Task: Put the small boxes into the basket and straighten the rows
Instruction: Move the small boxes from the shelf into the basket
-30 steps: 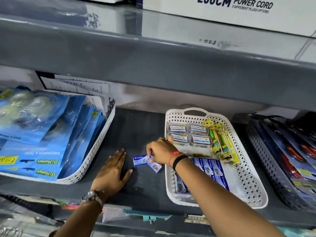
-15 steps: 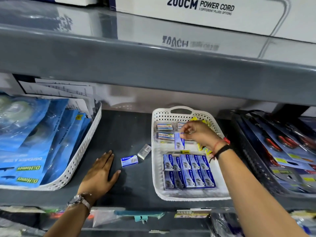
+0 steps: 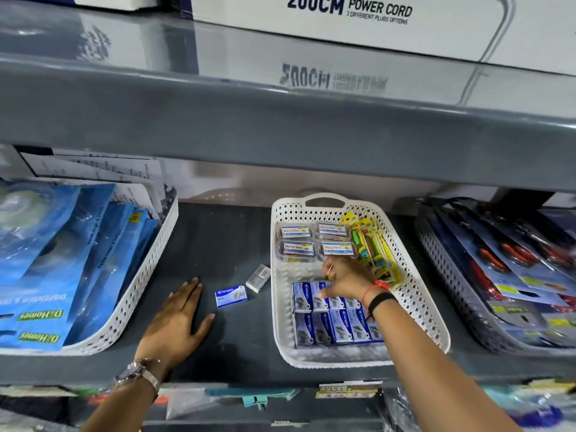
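Observation:
A white perforated basket (image 3: 282, 322) stands on the dark shelf. Two rows of small blue boxes (image 3: 332, 330) lie in its front half. My right hand (image 3: 347, 282) is inside the basket over the back row, its fingers curled around a small blue box (image 3: 321, 299) at the row's edge. On the shelf left of the basket, one loose blue box (image 3: 231, 296) and one loose grey box (image 3: 258, 277) lie apart from each other. Just left of them, my left hand (image 3: 177, 319) rests flat on the shelf, fingers apart, holding nothing.
Clear labelled cases (image 3: 296, 232) and yellow-green packets (image 3: 375, 254) fill the basket's back. A white basket of blue tape packs (image 3: 143, 291) stands left, a dark basket of carded tools (image 3: 448, 275) right. The upper shelf's thick edge (image 3: 280, 135) hangs low overhead.
My right hand took one blue box from the shelf, carried it right into the basket and lowered it to the back row. The left hand stayed flat.

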